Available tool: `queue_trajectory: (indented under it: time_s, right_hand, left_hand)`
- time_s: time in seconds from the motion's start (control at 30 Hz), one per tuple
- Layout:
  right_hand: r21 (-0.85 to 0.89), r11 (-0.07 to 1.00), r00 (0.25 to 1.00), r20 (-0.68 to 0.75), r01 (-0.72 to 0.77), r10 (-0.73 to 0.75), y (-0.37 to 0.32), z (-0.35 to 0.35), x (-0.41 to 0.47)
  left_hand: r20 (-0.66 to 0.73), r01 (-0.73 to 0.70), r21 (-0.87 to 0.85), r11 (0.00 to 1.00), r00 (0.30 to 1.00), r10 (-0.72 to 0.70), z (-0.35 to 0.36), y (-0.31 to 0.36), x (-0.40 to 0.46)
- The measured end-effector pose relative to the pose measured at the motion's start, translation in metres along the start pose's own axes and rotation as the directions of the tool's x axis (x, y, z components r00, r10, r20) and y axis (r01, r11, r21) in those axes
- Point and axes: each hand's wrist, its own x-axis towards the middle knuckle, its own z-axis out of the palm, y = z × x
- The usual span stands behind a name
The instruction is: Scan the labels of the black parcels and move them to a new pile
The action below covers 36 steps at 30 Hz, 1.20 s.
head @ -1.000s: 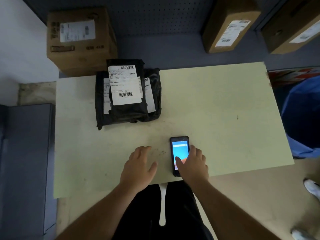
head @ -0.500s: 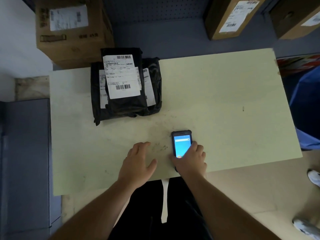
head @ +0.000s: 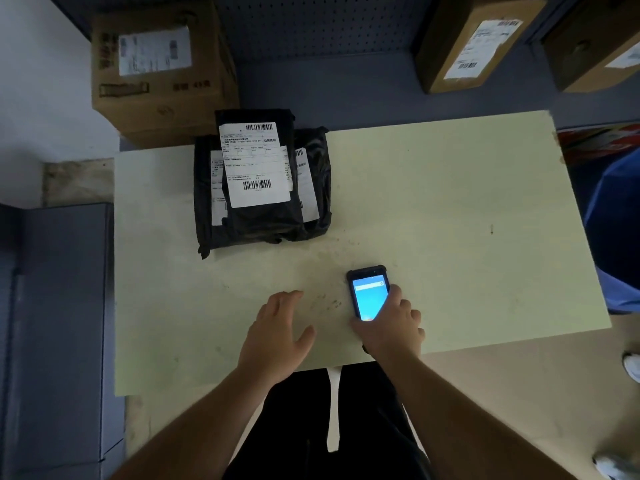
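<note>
The right hand (head: 388, 327) has its fingers wrapped around the scanner (head: 369, 294) on the bench (head: 450, 202) — the left hand (head: 277, 334) lies flat, fingers apart, near the black parcels (head: 259, 181).

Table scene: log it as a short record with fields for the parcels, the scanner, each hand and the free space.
parcels: black parcels stacked at the far left of the table, white labels face up
scanner: handheld scanner near the front edge, screen lit
right hand: right hand gripping the scanner's lower end
left hand: left hand flat on the table, empty
free space: right half of the table is bare
</note>
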Motion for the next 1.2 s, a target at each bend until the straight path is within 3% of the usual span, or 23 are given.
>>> queue_trajectory:
  time_s: [0.2,0.3,0.53,0.67,0.87,0.97,1.1,1.2]
  right_hand:
    - [0.12,0.99,0.997,0.032,0.068,-0.072,-0.007,-0.019,-0.008]
    - [0.093,0.991,0.995,0.026,0.093,-0.096,-0.013,-0.029,-0.011]
    - [0.114,0.986,0.993,0.002,0.12,-0.122,-0.035,-0.055,-0.019]
    - [0.149,0.976,0.987,-0.019,0.158,-0.157,-0.047,-0.071,-0.024]
    - [0.193,0.959,0.978,-0.048,0.209,-0.204,-0.064,-0.091,-0.026]
    - [0.214,0.948,0.972,-0.061,0.236,-0.228,-0.073,-0.098,-0.026]
    - [0.208,0.941,0.964,-0.074,0.267,-0.257,-0.082,-0.106,-0.023]
    - [0.212,0.937,0.961,-0.08,0.277,-0.266,-0.085,-0.109,-0.022]
  left_hand:
    - [-0.021,-0.027,-0.001,1.0,0.999,0.027,-0.015,0.015,0.009]
    - [-0.052,-0.042,-0.004,0.999,0.998,0.042,-0.025,0.023,0.013]
    - [-0.215,-0.036,-0.072,0.997,0.976,0.02,-0.058,0.036,0.022]
    - [-0.383,-0.023,-0.138,0.99,0.923,-0.032,-0.079,0.036,0.033]
    - [-0.608,0.014,-0.167,0.986,0.786,-0.115,-0.11,0.044,0.058]
    - [-0.59,0.113,-0.213,0.971,0.777,-0.22,-0.119,0.049,0.072]
    - [-0.429,0.289,-0.292,0.912,0.812,-0.395,-0.126,0.052,0.09]
    - [-0.317,0.396,-0.357,0.846,0.801,-0.508,-0.129,0.053,0.1]
